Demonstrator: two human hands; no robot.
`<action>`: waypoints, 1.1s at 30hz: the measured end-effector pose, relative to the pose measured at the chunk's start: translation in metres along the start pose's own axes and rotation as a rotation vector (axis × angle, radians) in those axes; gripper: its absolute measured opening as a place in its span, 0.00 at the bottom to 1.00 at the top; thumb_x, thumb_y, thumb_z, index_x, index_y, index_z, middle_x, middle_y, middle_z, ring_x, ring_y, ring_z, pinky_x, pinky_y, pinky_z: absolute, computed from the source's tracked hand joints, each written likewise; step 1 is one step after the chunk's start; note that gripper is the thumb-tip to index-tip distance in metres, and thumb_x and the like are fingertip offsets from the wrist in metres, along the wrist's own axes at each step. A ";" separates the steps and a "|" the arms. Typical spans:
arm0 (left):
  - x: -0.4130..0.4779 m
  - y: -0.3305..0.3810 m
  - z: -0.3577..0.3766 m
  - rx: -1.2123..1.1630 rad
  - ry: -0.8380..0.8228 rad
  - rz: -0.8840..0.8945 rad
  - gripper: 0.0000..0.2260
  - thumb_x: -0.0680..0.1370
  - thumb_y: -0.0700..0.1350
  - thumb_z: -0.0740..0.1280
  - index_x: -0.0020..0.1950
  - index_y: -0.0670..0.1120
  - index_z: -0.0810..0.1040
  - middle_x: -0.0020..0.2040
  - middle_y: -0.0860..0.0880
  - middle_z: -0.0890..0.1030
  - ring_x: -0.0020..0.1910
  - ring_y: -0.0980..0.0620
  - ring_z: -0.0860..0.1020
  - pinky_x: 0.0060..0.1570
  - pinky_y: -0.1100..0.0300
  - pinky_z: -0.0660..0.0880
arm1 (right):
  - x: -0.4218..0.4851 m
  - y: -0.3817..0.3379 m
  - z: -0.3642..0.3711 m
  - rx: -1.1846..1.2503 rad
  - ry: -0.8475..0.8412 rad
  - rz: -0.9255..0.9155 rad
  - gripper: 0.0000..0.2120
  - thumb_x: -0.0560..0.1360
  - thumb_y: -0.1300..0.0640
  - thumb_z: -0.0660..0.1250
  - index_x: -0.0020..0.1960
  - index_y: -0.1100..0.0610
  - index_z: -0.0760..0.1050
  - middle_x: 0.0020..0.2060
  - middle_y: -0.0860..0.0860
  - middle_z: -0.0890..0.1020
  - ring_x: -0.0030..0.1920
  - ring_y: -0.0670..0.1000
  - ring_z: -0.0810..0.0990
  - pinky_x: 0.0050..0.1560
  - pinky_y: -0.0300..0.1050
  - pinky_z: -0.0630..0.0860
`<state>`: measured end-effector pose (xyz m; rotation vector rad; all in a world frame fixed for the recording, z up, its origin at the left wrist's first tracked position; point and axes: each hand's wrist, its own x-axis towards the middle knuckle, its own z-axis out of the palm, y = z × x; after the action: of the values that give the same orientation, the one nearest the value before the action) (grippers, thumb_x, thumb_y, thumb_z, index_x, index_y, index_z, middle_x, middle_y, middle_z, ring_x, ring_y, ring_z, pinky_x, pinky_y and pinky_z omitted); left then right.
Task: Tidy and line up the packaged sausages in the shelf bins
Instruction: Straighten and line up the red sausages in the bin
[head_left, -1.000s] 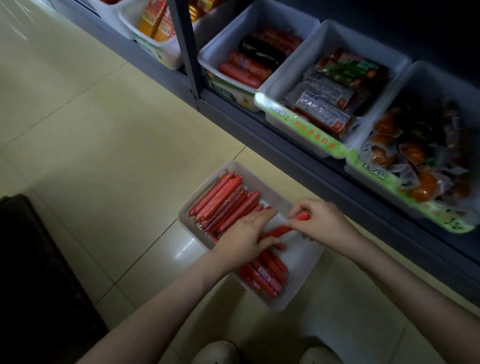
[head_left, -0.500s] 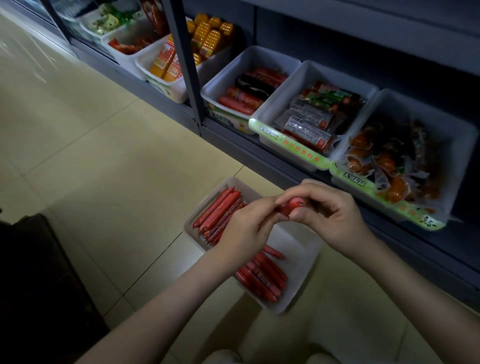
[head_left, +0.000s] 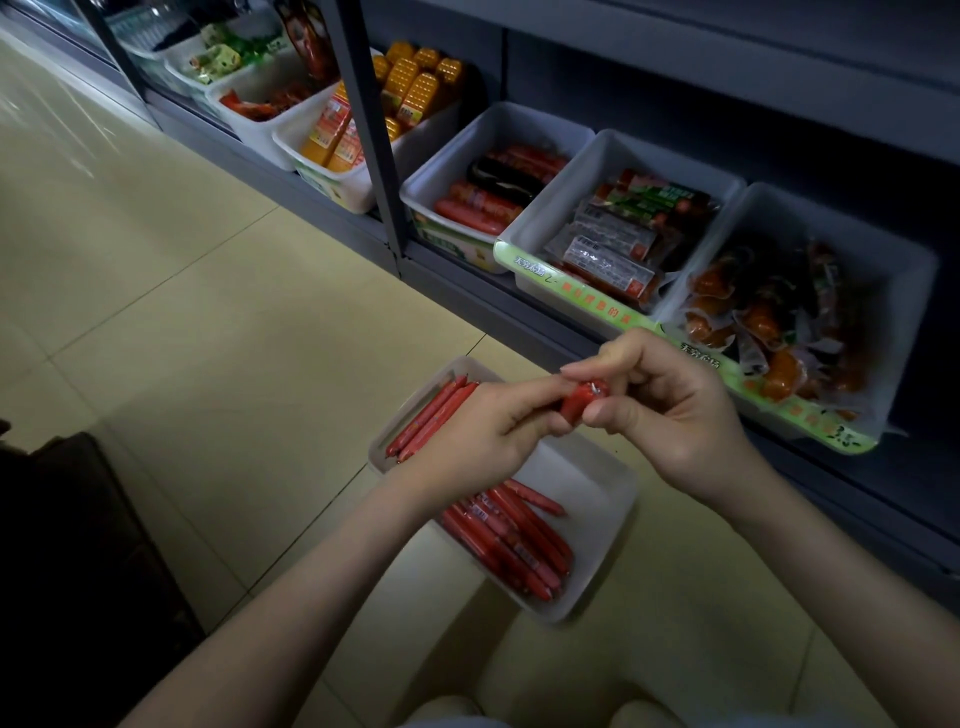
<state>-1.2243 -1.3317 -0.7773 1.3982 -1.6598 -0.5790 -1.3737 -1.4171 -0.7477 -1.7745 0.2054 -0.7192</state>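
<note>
The left hand (head_left: 483, 436) and right hand (head_left: 670, 415) cover most of the sausage (head_left: 582, 402) pinched between them; only one end shows. The left hand also hides the middle of the tray (head_left: 597, 483). Print on the green labels (head_left: 587, 296) is unreadable. The left edge cuts off a dark shape (head_left: 78, 545).

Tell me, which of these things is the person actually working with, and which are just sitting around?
In the job: red sausage, pinched by left hand and right hand; white bin below them; sausages lying in it.
Just lying about: yellow corn packs; orange snack packs; dark object at left.
</note>
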 end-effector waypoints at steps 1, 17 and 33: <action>0.000 0.001 0.000 -0.005 0.001 0.001 0.08 0.78 0.45 0.61 0.54 0.55 0.74 0.40 0.62 0.76 0.39 0.64 0.75 0.40 0.70 0.70 | 0.000 0.001 0.001 0.024 0.010 0.005 0.07 0.73 0.46 0.69 0.51 0.43 0.79 0.34 0.47 0.74 0.35 0.56 0.73 0.38 0.45 0.73; -0.002 -0.002 0.002 0.126 0.155 0.120 0.13 0.75 0.37 0.60 0.56 0.38 0.79 0.42 0.53 0.79 0.46 0.64 0.74 0.48 0.81 0.65 | -0.001 0.005 0.004 0.004 0.007 -0.002 0.07 0.73 0.48 0.71 0.49 0.42 0.76 0.32 0.52 0.71 0.32 0.59 0.70 0.35 0.53 0.70; 0.016 0.013 -0.003 -1.377 0.337 -0.835 0.14 0.83 0.39 0.51 0.46 0.36 0.74 0.35 0.42 0.82 0.32 0.51 0.83 0.30 0.62 0.79 | 0.006 0.033 -0.009 -0.346 -0.128 0.115 0.17 0.75 0.45 0.63 0.64 0.45 0.73 0.62 0.44 0.73 0.66 0.48 0.69 0.65 0.40 0.67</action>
<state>-1.2289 -1.3433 -0.7605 0.9053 -0.0834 -1.4607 -1.3672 -1.4382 -0.7745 -2.1102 0.3590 -0.5069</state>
